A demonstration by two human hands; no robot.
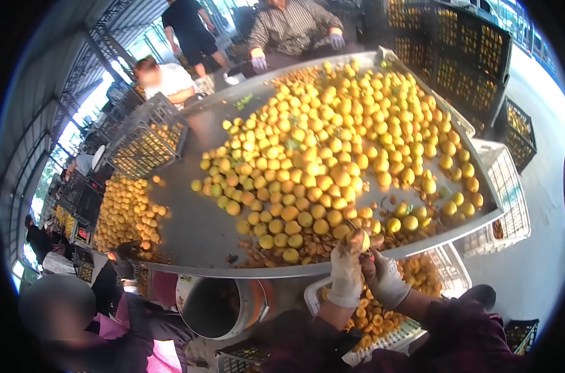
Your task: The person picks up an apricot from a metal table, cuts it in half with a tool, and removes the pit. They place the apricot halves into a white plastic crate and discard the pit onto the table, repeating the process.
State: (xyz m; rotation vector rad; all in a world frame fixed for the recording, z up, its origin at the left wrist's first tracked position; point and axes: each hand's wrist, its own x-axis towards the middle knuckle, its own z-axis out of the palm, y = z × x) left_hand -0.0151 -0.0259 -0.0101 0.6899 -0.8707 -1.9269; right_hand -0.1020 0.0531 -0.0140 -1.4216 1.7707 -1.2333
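Observation:
My left hand (346, 268), in a soiled white glove, has its fingers closed around a yellow apricot (365, 241) at the near edge of the metal table. Close beside it, touching or nearly so, my right hand (385, 281) is closed in a similar glove. A bit of red (372, 257) shows at its fingers, like the handle of a small tool; the rest is hidden. Just beyond my hands spreads a large heap of whole apricots (320, 180). Below my hands, a white crate (453, 268) contains halved, pitted apricots (377, 320).
Brown scraps (307, 244) lie along the metal table's (195, 143) near edge. A bucket (217, 308) stands below left. A co-worker (118, 311) sits at left, another person (295, 28) opposite. Black crates of fruit (450, 50) are stacked at back right; a white crate (503, 186) stands right.

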